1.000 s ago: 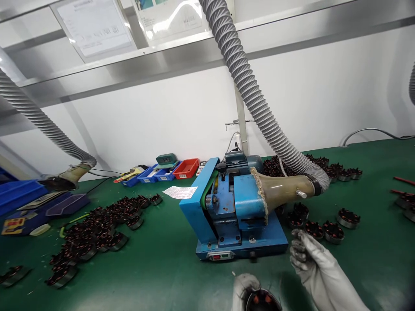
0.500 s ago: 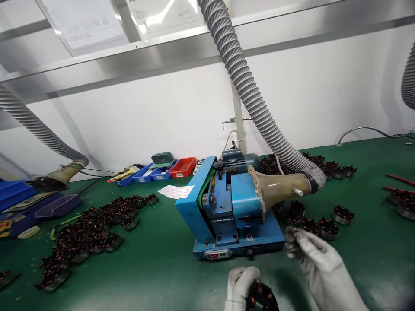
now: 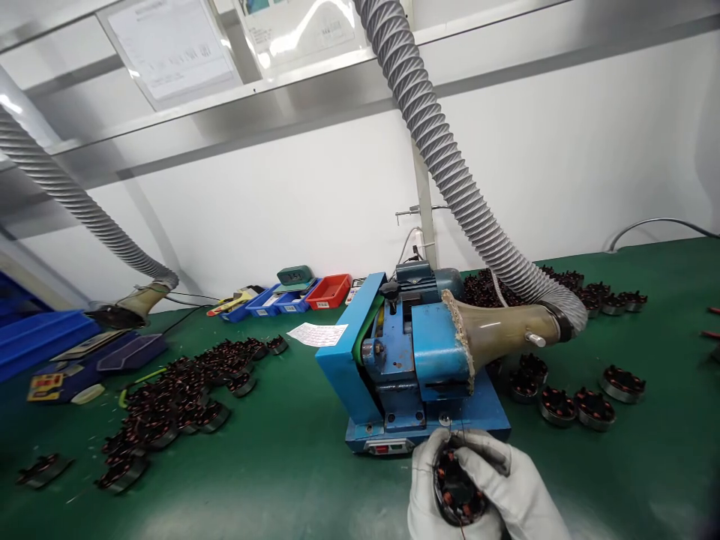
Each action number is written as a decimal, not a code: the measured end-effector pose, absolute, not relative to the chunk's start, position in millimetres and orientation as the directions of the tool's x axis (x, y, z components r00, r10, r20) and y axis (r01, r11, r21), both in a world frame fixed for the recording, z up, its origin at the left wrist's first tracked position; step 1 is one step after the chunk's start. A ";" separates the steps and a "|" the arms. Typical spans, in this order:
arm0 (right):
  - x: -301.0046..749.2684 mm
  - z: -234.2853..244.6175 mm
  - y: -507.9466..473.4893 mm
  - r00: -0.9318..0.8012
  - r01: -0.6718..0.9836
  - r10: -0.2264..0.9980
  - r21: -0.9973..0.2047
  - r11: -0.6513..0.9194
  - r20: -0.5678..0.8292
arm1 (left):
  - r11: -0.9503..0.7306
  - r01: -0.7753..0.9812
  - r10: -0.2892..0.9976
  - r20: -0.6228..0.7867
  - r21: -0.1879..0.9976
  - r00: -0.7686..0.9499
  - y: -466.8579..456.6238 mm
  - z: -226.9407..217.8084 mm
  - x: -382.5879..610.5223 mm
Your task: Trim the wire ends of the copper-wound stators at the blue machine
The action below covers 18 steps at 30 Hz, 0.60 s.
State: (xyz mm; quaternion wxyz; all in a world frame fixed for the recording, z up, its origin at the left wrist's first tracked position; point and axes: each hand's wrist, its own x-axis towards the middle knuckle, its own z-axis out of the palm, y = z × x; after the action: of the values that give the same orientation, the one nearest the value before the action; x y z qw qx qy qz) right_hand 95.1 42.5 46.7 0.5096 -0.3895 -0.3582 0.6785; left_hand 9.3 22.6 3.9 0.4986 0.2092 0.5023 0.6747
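In the head view a motor stator (image 3: 457,486), a dark ring with copper windings and a metal rim, is held in front of the blue machine. My left hand (image 3: 423,484), in a white glove, wraps round its left side and underneath. My right hand (image 3: 514,476), gloved too with darkened fingertips, is closed on its upper right edge. Thin wires stick out above and below the stator; whether my right fingers pinch one I cannot tell. The blue belt-driven machine (image 3: 360,390) stands just beyond, with a red and green switch (image 3: 389,448) at its front.
A grey ribbed hose (image 3: 450,157) runs down to a tan funnel (image 3: 500,330) on the machine. Several stators (image 3: 185,397) lie heaped at left, others (image 3: 593,409) at right and behind. Blue bins and a red bin (image 3: 329,291) stand along the wall.
My right hand has moved left and down from beside the machine onto the stator. The left hand has raised the stator slightly. The view has shifted, so the scene sits further right.
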 end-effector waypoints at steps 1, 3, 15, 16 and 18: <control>94.9 45.7 43.8 -0.190 -0.404 0.970 -0.888 -0.217 -0.151 | 0.024 -0.521 0.876 -0.270 0.853 -0.400 28.5 1.3 10.4; 93.5 42.4 48.5 -0.166 -0.392 0.976 -0.899 -0.197 -0.142 | 0.028 -0.619 0.854 -0.341 0.785 -0.394 40.6 -3.7 11.5; 79.4 38.8 79.8 0.040 -0.393 0.981 -0.906 -0.158 -0.189 | -0.069 -0.514 0.849 -0.220 0.855 -0.480 74.0 15.0 21.7; 79.1 37.0 80.6 0.055 -0.387 0.981 -0.910 -0.152 -0.187 | -0.050 -0.505 0.845 -0.233 0.862 -0.482 73.4 21.1 22.5; 78.2 33.1 81.7 0.088 -0.380 0.980 -0.916 -0.131 -0.176 | -0.037 -0.485 0.834 -0.240 0.874 -0.496 71.8 32.1 22.4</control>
State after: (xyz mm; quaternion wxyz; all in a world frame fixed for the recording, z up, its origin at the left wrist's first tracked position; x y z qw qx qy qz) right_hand 78.2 81.7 33.1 0.5742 -0.4631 -0.3241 0.5923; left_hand 22.4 71.8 32.1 0.4718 0.1715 0.5089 0.6993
